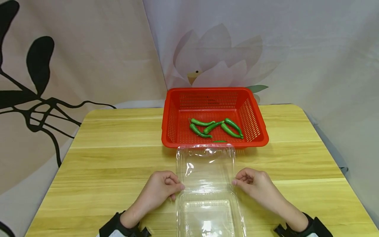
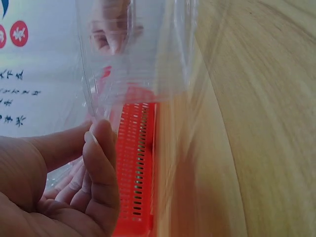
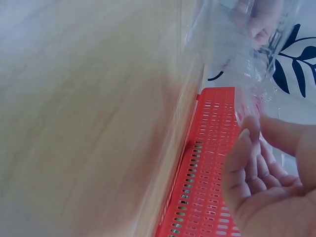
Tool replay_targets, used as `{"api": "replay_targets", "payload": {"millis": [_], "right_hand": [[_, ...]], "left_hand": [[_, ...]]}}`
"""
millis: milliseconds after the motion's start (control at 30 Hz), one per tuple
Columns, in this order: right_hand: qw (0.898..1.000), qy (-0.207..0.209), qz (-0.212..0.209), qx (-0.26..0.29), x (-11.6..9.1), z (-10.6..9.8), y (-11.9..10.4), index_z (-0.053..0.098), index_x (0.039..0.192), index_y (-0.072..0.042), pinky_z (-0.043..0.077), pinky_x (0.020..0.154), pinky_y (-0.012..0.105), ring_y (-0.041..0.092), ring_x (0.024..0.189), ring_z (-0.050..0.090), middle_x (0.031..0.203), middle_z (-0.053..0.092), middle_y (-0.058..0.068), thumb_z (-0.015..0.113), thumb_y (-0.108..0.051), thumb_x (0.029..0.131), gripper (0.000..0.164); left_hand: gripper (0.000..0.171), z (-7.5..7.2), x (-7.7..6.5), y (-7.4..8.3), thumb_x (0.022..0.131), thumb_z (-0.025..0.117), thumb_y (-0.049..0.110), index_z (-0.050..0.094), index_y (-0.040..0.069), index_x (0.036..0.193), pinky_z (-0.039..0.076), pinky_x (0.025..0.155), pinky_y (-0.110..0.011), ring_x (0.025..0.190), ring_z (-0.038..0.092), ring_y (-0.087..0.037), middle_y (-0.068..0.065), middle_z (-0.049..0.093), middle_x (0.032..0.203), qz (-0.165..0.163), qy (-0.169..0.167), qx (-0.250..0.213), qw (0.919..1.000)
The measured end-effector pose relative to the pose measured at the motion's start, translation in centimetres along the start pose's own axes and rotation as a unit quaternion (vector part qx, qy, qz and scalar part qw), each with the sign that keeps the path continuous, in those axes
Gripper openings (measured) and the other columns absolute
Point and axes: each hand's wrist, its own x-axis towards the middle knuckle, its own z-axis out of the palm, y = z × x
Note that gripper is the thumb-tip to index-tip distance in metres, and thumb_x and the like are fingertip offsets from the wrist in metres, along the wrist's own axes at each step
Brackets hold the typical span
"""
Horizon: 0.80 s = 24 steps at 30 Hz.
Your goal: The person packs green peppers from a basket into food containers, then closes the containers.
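Observation:
A clear plastic clamshell box (image 1: 206, 197) lies unfolded in front of the person, its lid half toward the back and its base half toward the front edge. At its left side the left hand (image 1: 164, 187) pinches the rim near the hinge between thumb and fingertips. The right hand (image 1: 255, 184) pinches the opposite rim the same way. Both wrist views show thumb and index finger meeting at the thin plastic edge. Behind the box, several green chili peppers (image 1: 232, 127) lie in a red plastic basket (image 1: 170, 144); the lid's far edge overlaps the basket's front rim in the head view.
The light wooden table (image 1: 118, 158) extends to both sides of the box. A printed cloth backdrop (image 1: 118, 49) with plant and flower designs hangs behind the table's back edge. Slots pierce the basket's side walls, with green showing through them in the wrist views.

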Motion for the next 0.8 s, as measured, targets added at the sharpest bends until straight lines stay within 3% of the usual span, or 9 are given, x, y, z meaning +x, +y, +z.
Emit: {"api": "replay_targets", "payload": {"millis": [200, 433, 600, 800], "right_hand": [[0.999, -0.004, 0.019, 0.035, 0.9, 0.1, -0.3, 0.070, 0.090, -0.010, 0.060, 0.055, 0.025, 0.008, 0.064, 0.065, 0.079, 0.069, -0.007, 0.083, -0.005, 0.089, 0.014], [0.994, -0.014, 0.063, 0.083, 2.3, 0.3, -1.1, 0.069, 0.096, -0.002, 0.062, 0.054, 0.030, 0.020, 0.062, 0.069, 0.082, 0.071, 0.002, 0.079, -0.008, 0.094, 0.012], [0.995, -0.011, 0.052, 0.081, 3.1, 0.6, -1.3, 0.069, 0.096, -0.002, 0.063, 0.053, 0.033, 0.021, 0.061, 0.069, 0.081, 0.071, 0.002, 0.079, -0.009, 0.095, 0.012], [0.995, -0.014, 0.034, 0.091, 3.9, 0.9, -1.3, 0.069, 0.098, -0.002, 0.063, 0.055, 0.033, 0.021, 0.063, 0.068, 0.082, 0.071, 0.001, 0.079, -0.010, 0.095, 0.013]], "left_hand": [[0.018, 0.0, 0.2, -0.2, 0.088, 0.084, 0.006, 0.069, -0.001, 0.092, 0.057, 0.053, -0.024, 0.061, 0.067, -0.022, -0.007, 0.071, 0.071, -0.002, 0.029, -0.028, 0.9992], [0.022, -0.1, 0.2, -0.6, 0.083, 0.086, -0.001, 0.067, -0.001, 0.094, 0.056, 0.059, -0.021, 0.070, 0.067, -0.018, -0.006, 0.072, 0.077, -0.015, 0.076, -0.047, 0.9959], [0.021, -0.3, 0.2, -0.7, 0.088, 0.084, 0.003, 0.066, -0.004, 0.097, 0.063, 0.061, -0.028, 0.069, 0.070, -0.021, -0.011, 0.075, 0.079, -0.025, 0.072, -0.080, 0.9938], [0.018, -0.7, 0.3, -0.8, 0.093, 0.081, 0.012, 0.073, -0.005, 0.093, 0.060, 0.054, -0.029, 0.059, 0.066, -0.019, -0.011, 0.071, 0.069, -0.050, 0.054, -0.090, 0.9932]]}}
